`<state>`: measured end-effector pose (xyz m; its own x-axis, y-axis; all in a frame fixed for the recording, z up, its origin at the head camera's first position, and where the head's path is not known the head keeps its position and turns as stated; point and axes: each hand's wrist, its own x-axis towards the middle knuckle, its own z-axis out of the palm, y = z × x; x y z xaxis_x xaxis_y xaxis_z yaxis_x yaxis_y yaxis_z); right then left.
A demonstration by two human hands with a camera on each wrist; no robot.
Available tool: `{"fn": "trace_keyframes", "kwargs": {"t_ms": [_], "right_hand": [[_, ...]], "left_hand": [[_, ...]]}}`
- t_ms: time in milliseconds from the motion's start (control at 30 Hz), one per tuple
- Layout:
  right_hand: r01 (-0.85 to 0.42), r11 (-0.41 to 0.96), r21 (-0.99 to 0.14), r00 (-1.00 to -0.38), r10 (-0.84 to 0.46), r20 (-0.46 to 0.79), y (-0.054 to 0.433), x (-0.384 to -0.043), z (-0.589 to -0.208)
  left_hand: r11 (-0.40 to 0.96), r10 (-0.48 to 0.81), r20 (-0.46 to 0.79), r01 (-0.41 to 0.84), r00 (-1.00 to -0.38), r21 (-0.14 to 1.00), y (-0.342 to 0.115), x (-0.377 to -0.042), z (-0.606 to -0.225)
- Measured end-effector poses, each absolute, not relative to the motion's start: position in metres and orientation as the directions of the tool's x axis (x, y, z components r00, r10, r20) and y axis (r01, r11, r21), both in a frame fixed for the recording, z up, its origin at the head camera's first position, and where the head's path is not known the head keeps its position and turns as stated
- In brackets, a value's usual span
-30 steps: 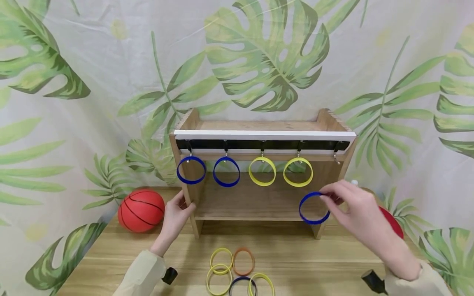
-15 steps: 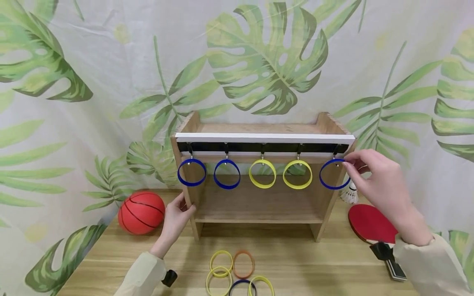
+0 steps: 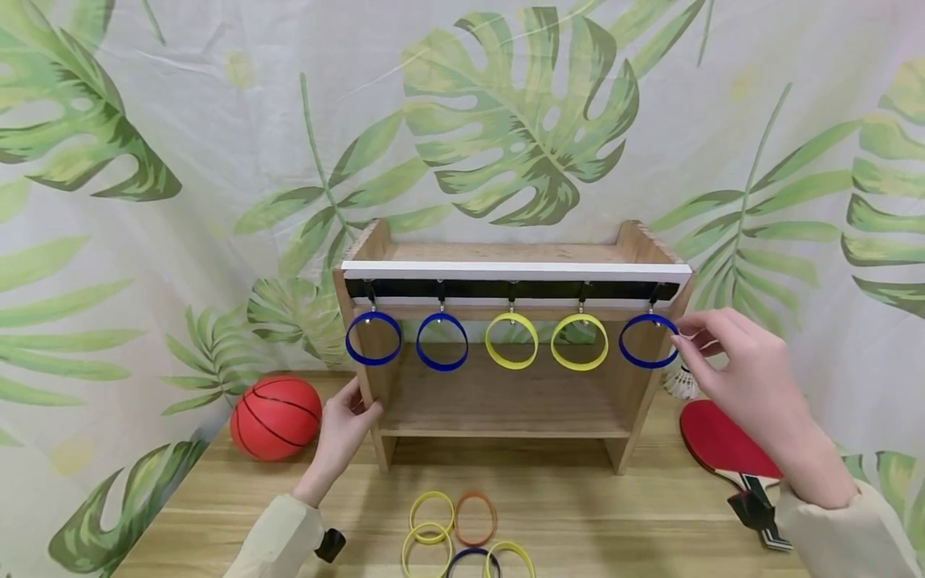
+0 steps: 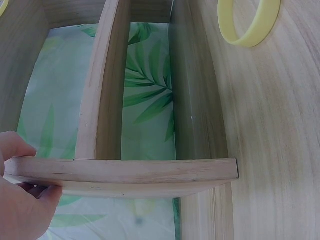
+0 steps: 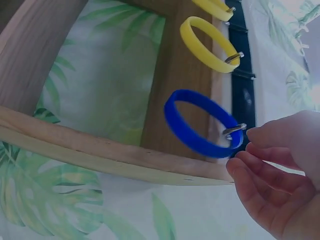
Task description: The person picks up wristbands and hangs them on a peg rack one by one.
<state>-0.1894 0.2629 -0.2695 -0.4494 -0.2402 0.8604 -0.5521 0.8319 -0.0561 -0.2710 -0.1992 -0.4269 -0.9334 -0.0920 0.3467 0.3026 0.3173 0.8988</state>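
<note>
A blue wristband (image 3: 649,341) hangs from the rightmost metal hook (image 5: 235,131) of the rack. Right beside it is my right hand (image 3: 744,369); in the right wrist view the thumb and fingers stand apart at the band's edge, with nothing pinched between them. Two yellow wristbands (image 3: 511,341) and two more blue wristbands (image 3: 373,339) hang on the other hooks. My left hand (image 3: 345,425) grips the left side panel of the wooden shelf (image 3: 506,393), thumb on one face and fingers on the other, as the left wrist view also shows.
Several loose wristbands, among them an orange one (image 3: 475,518), lie on the table (image 3: 578,530) in front. A red ball (image 3: 276,417) sits at left. At right are a table tennis bat (image 3: 726,437) and a shuttlecock (image 3: 681,384). A leaf-print cloth (image 3: 181,80) hangs behind.
My right hand has raised the blue wristband to the rightmost hook, where it now hangs, and has loosened its fingers from it. The left hand has stayed on the shelf.
</note>
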Motion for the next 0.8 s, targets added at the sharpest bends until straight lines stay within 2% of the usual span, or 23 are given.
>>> {"fn": "trace_keyframes", "kwargs": {"t_ms": [133,333,400,600,667,800], "right_hand": [[-0.589,0.807,-0.041,-0.418,-0.261,0.87,0.259,-0.178,-0.276],[-0.674,0.736,-0.066,-0.466,-0.354,0.811,0.239,-0.167,-0.301],[-0.705,0.705,-0.076,-0.472,-0.387,0.792,0.229,-0.167,-0.316],[-0.823,0.563,-0.074,-0.416,-0.509,0.754,0.198,-0.179,-0.385],[-0.835,0.543,-0.092,-0.438,-0.553,0.709,0.188,-0.181,-0.411],[-0.824,0.54,-0.171,-0.526,-0.619,0.583,0.174,-0.181,-0.457]], "left_hand": [[0.312,-0.093,0.347,0.303,-0.933,0.9,-0.2,-0.272,-0.427],[0.298,-0.093,0.351,0.31,-0.932,0.903,-0.199,-0.272,-0.428],[0.293,-0.094,0.352,0.312,-0.931,0.904,-0.199,-0.272,-0.428],[0.297,-0.092,0.357,0.317,-0.93,0.901,-0.198,-0.271,-0.426],[0.3,-0.096,0.355,0.313,-0.93,0.901,-0.198,-0.271,-0.425],[0.296,-0.097,0.343,0.302,-0.934,0.906,-0.197,-0.271,-0.425]]}}
